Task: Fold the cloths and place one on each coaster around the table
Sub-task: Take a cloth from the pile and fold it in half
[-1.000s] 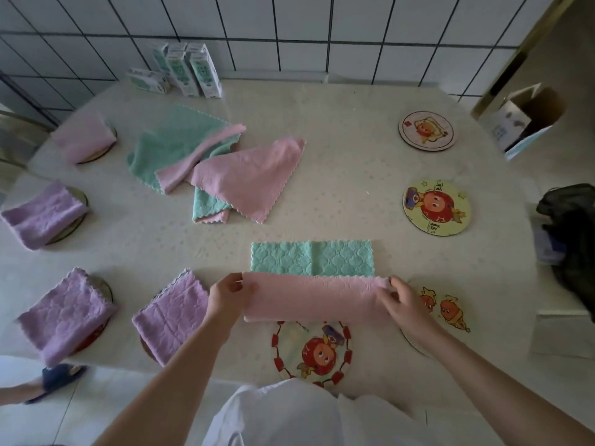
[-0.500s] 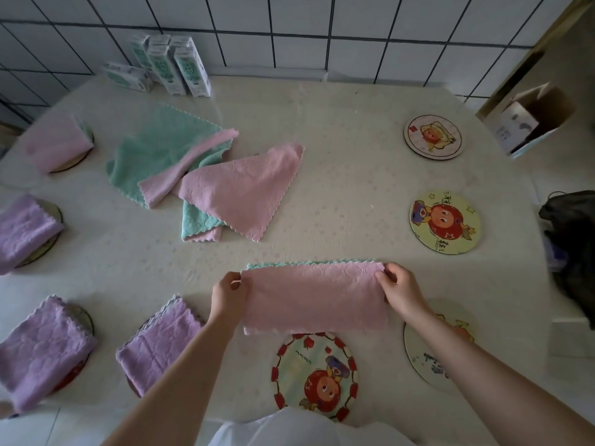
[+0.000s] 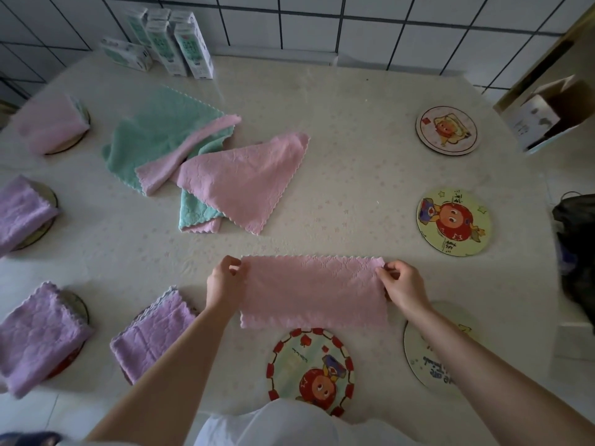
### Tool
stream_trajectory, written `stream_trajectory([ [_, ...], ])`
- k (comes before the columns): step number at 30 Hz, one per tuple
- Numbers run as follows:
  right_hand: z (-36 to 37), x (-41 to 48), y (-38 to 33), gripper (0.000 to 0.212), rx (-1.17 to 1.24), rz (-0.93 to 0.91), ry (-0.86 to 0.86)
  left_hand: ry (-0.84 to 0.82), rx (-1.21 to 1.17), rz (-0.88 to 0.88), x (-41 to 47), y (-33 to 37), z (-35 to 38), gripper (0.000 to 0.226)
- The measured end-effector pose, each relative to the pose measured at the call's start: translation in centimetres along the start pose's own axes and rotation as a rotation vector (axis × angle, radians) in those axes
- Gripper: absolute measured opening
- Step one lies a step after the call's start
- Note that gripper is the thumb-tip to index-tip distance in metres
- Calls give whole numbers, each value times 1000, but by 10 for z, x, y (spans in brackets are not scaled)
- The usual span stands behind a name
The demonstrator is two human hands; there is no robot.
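Note:
A pink cloth [image 3: 312, 291] folded in half lies flat near the table's front edge. My left hand [image 3: 223, 281] pinches its far left corner and my right hand [image 3: 401, 284] pinches its far right corner. Just below it sits a bare round coaster with a red border [image 3: 310, 370]. Another bare coaster [image 3: 428, 358] lies under my right forearm. Two more bare coasters [image 3: 454, 222] [image 3: 446, 130] lie on the right side. Folded purple cloths [image 3: 151, 333] [image 3: 38, 336] [image 3: 21, 210] and a folded pink cloth [image 3: 48, 120] rest on coasters at the left.
A loose heap of unfolded cloths, green [image 3: 154, 133] and pink [image 3: 244, 178], lies in the middle left. Several cartons [image 3: 180, 43] stand at the back by the tiled wall. An open cardboard box [image 3: 544, 114] and a dark bag [image 3: 576, 252] sit off the table's right edge.
I brought the near pink edge up over the green side to the far edge, so the cloth now lies folded in half with pink on top. Both hands moved away from me.

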State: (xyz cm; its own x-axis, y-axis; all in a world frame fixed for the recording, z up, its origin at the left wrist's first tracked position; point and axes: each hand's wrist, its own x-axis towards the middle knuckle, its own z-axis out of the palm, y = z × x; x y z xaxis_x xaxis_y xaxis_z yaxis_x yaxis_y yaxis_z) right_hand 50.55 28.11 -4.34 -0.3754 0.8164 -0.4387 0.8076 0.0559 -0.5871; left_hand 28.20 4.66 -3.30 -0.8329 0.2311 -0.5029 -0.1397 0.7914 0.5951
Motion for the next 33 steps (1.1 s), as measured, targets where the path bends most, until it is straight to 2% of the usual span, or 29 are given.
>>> stream_trajectory([
  [6, -6, -8, 4, 28, 104, 49, 34, 24, -129, -97, -15, -10, -6, 30],
  [11, -11, -37, 18, 27, 103, -24, 18, 16, -81, -41, -49, -22, -10, 35],
  [13, -13, -56, 23, 30, 32, -148, 67, 54, 44, 99, -66, -25, -9, 41],
  [15, -12, -74, 29, 38, -151, -376, 117, 97, 231, 383, -84, -30, -1, 49],
  [18, 0, -96, 34, 52, -442, -696, 6, -53, 457, 757, -105, -44, 24, 63],
  [21, 16, -109, 34, 71, -663, -879, -83, -179, 625, 893, -110, -59, 45, 73],
  [24, 16, -106, 38, 82, -815, -916, -111, -204, 723, 878, -110, -68, 47, 80],
  [28, 7, -104, 48, 95, -887, -908, -154, -164, 782, 843, -113, -85, 31, 78],
  [33, 4, -101, 41, 97, -973, -878, -189, -44, 813, 739, -122, -96, 14, 68],
])
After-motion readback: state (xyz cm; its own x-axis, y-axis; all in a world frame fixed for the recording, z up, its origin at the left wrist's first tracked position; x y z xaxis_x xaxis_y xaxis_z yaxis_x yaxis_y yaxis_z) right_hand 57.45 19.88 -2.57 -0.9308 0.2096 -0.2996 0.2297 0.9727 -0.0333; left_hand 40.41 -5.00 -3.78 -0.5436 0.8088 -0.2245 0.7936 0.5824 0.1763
